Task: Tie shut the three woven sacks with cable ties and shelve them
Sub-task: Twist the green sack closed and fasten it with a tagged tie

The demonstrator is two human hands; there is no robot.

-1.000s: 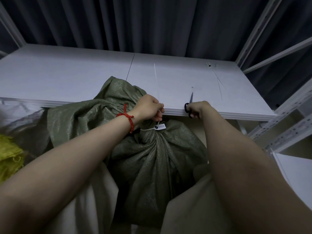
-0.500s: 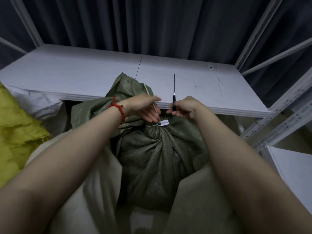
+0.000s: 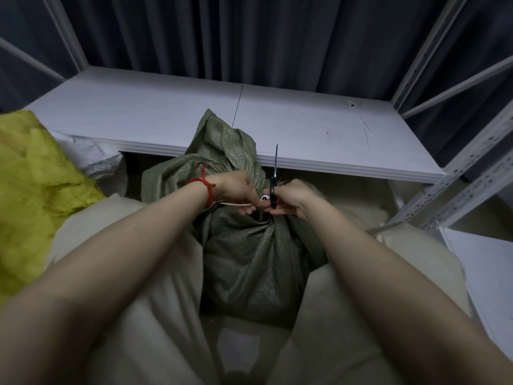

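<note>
A dark green woven sack stands between my knees, its neck gathered and bound by a white cable tie with a small white tag. My left hand, red string at the wrist, pinches the tie's loose tail at the sack's neck. My right hand grips a pair of black-handled scissors, blades closed and pointing up, right beside the tag. A yellow woven sack lies at the left.
A white shelf board runs across in front of the sack, with loose cable ties lying at its right end. White slotted rack uprights stand at the right. A whitish sack lies behind the yellow one. Dark curtains hang behind.
My right hand lifted the scissors off the shelf edge and brought them to the sack's neck. My left hand shifted from gripping the neck to pinching the tie's tail. View swung left.
</note>
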